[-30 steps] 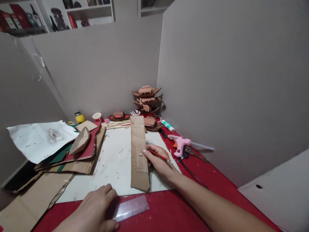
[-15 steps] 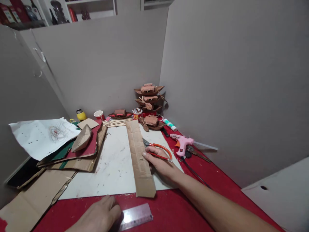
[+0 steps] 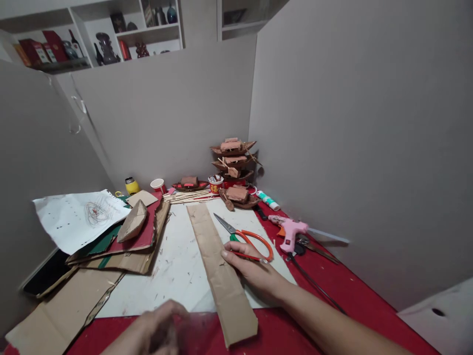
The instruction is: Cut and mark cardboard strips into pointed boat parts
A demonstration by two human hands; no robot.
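My right hand (image 3: 251, 268) grips a long, creased brown cardboard strip (image 3: 221, 276) by its right edge, thumb on top. A thin red pen (image 3: 247, 256) is also tucked in that hand, its end pointing right. My left hand (image 3: 155, 325) is at the bottom, blurred by motion, its fingers curled. A faint, smeared clear ruler (image 3: 205, 301) extends from it towards the strip. Just beyond my right hand, scissors (image 3: 236, 231) with orange handles lie on the white board (image 3: 177, 276), blades pointing up-left.
Cardboard pieces (image 3: 148, 261), a scribbled paper (image 3: 79, 219) and a small cardboard boat hull (image 3: 133, 222) are piled at left. Brown model boats (image 3: 232, 148) are stacked at the back, near thin sticks (image 3: 192, 196). A pink glue gun (image 3: 290, 230) lies at right on the red tabletop (image 3: 328, 276).
The strip has swung, its near end now further right and closer to me. My left hand has lifted the ruler from the red tabletop towards the strip. The camera view has tilted up slightly.
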